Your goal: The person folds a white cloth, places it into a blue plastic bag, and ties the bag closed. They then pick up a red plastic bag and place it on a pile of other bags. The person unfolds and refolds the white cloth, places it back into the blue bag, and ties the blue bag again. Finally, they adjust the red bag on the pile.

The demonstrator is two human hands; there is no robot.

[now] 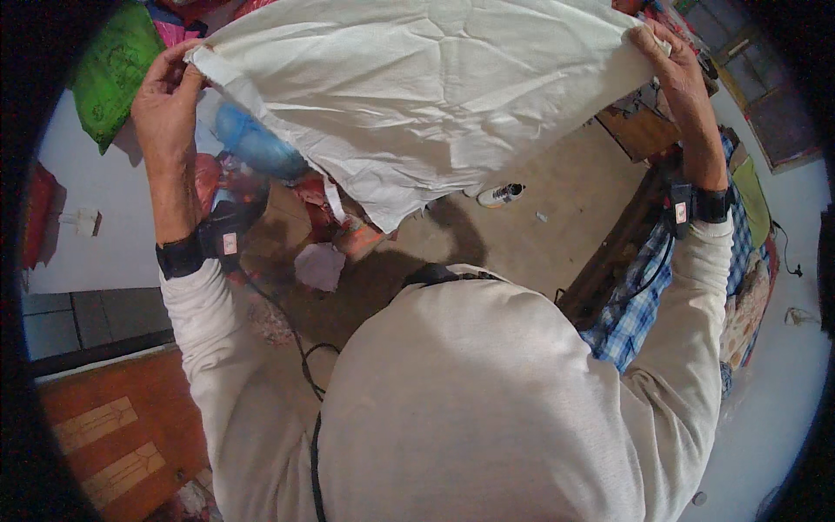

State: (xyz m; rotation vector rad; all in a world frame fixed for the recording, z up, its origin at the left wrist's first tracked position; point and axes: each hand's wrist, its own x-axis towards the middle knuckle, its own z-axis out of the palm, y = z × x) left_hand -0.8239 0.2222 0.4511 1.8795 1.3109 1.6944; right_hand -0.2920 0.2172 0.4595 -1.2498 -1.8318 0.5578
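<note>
A large white cloth (452,96), creased and thin, is stretched between my two raised hands at the top of the view. My left hand (171,87) pinches one corner between thumb and fingers. On the far side, my right hand (677,65) grips the opposite corner. The cloth's lower part sags to a point in front of my body, and a narrow strip (334,198) dangles from its left edge. Its upper edge runs out of the picture.
At the left, a green bag (117,74) is against the white wall. Blue (252,139) and red bundles lie below the cloth. A shoe (501,195) shows on the brown floor. Blue checked fabric (639,291) is at my right. A black cable (306,374) hangs by my left arm.
</note>
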